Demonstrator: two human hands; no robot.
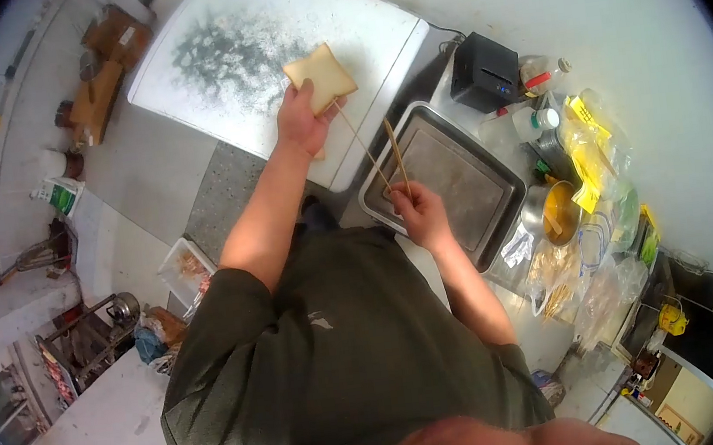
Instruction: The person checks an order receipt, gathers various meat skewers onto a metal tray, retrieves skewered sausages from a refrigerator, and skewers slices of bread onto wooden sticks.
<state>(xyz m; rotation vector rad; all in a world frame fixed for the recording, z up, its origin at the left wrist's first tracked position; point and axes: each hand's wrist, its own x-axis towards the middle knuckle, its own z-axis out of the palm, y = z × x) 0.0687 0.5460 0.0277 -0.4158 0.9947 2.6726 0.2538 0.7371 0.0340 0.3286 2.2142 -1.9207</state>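
Observation:
My left hand (307,121) is closed on a square slice of white bread (321,77) with a browned crust, lifted above the white tabletop. A pale tan corner of something (320,154) shows below that wrist; what it is I cannot make out. My right hand (420,215) grips a pair of long wooden chopsticks (363,149) over the near left rim of a metal baking tray (505,179). The sticks are spread apart. One reaches to the lower edge of the bread, while the other points up free of it. Nothing lies on the tray's visible surface.
A steel pot (534,209) holding orange-yellow liquid stands right of the tray. Around it are plastic bags (598,296), bottles (536,121) and a black box-shaped device (484,72). Dark smudges mark the white table (369,23). A white bin (178,274) sits at lower left.

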